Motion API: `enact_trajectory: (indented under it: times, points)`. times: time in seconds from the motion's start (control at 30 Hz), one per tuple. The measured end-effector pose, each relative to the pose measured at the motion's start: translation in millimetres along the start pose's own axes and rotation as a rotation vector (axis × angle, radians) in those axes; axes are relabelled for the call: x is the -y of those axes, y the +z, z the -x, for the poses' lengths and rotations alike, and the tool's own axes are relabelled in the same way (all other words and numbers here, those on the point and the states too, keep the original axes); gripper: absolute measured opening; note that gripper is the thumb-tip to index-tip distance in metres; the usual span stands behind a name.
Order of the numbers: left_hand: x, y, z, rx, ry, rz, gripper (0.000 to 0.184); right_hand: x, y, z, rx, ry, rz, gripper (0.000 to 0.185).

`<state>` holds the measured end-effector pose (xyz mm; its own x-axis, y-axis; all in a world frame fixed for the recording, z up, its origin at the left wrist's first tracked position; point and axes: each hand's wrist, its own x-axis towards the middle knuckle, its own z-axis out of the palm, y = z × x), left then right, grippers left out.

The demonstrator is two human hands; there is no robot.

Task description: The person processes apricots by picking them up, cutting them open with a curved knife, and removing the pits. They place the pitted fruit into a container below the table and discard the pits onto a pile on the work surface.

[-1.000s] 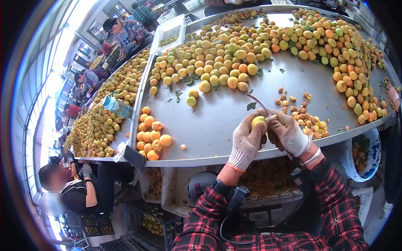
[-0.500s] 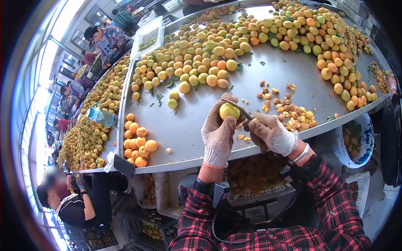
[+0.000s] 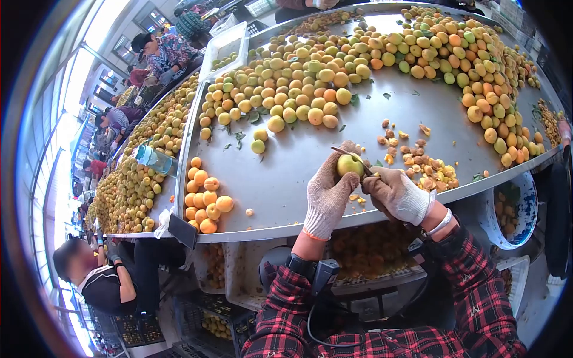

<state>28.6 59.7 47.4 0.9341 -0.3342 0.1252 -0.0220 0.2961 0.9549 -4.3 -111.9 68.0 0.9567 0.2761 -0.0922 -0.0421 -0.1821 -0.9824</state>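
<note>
In its gloved fingers my left hand (image 3: 327, 194) grips a yellow-green apricot (image 3: 350, 166) above the metal table (image 3: 280, 191). My right hand (image 3: 395, 192), gloved too, is closed on a thin, dark, curved blade-like tool (image 3: 365, 169), which lies across the apricot's upper side against its skin. Both hands are close together over the table's front edge. Just beyond my right hand lie brown pits and yellow flesh scraps (image 3: 439, 176). How deep the blade sits in the fruit I cannot tell.
Heaped apricots (image 3: 310, 77) cover the table's far side and right. Orange apricots (image 3: 208, 200) are grouped at the left, near a phone-like dark slab (image 3: 182, 230). A blue-white bucket (image 3: 518, 224) stands right, crates (image 3: 209, 316) below. Other people work at the left.
The view has shifted, so the table contents appear farther right. The apricot has turned slightly in my left hand, and the tool lies at a different angle across it.
</note>
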Motion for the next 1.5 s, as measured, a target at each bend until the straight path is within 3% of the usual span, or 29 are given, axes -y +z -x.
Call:
enact_trajectory:
  times: [0.07,0.13,0.2,0.37,0.43,0.57,0.63,0.77,0.9,0.97,1.1,1.17,1.27,1.3,1.33,1.43,1.5]
  points:
    - [-8.8,11.2,1.7,-0.011,0.01,0.042,0.067,-0.7,-2.4,1.4,-0.007,-0.014,-0.001,0.024]
    - [-12.4,19.5,2.2,-0.071,0.045,0.299,0.067,-6.7,3.5,1.6,-0.024,-0.087,0.062,0.021]
    - [-2.8,16.1,0.1,-0.065,-0.006,0.345,0.065,-7.7,9.6,1.6,-0.169,-0.367,0.29,0.018]
    - [5.4,1.8,-6.6,-0.003,-0.159,0.421,0.056,-20.7,9.5,-4.8,-0.155,-0.31,0.42,0.016]
    - [4.3,-1.4,-8.6,-0.014,-0.09,-0.209,0.052,-21.9,9.3,-5.5,-0.123,-0.287,0.36,0.016]
    - [-7.0,5.8,-1.3,-0.001,-0.06,-0.229,0.044,-16.4,8.6,-3.5,-0.07,-0.282,0.332,0.016]
    - [-10.7,19.5,1.7,-0.128,-0.003,0.318,0.057,-8.3,8.9,0.4,-0.105,-0.282,0.331,0.016]
    - [14.8,-3.3,-0.9,0.094,-0.214,0.295,0.075,-15.0,10.5,-3.0,-0.165,-0.338,0.32,0.017]
    - [9.2,-1.3,1.2,0.092,-0.229,0.397,0.06,-15.4,3.1,-5.2,-0.088,-0.267,0.315,0.018]
    - [-1.1,-3.4,-1.9,0.026,-0.198,0.015,0.047,-14.1,1.9,-5.5,-0.048,-0.192,0.311,0.019]
    - [5.7,-4.4,-1.8,-0.012,-0.078,-0.206,0.046,-15.5,6.5,-5.9,-0.044,-0.181,0.372,0.022]
    - [-3.2,2.0,0.2,-0.013,-0.056,0.152,0.052,-14.6,8.8,-3.0,-0.066,-0.213,0.348,0.023]
    - [-1.7,8.5,1.6,-0.014,-0.039,0.385,0.067,-15.7,9.8,-1.1,-0.124,-0.278,0.429,0.021]
    - [5.2,1.3,1.8,0.028,-0.167,0.37,0.074,-17.2,9.8,-2.0,-0.131,-0.305,0.403,0.019]
    - [7.5,0.3,2.5,0.025,-0.169,0.374,0.074,-18.6,9.8,-2.6,-0.136,-0.33,0.377,0.018]
    - [8.1,-0.9,1.0,0.077,-0.254,0.38,0.064,-18.9,4.9,-5.1,-0.075,-0.314,0.324,0.016]
    - [0.6,-2.7,-0.4,0.013,-0.22,0.109,0.045,-15.2,3.7,-7.2,-0.054,-0.262,0.306,0.016]
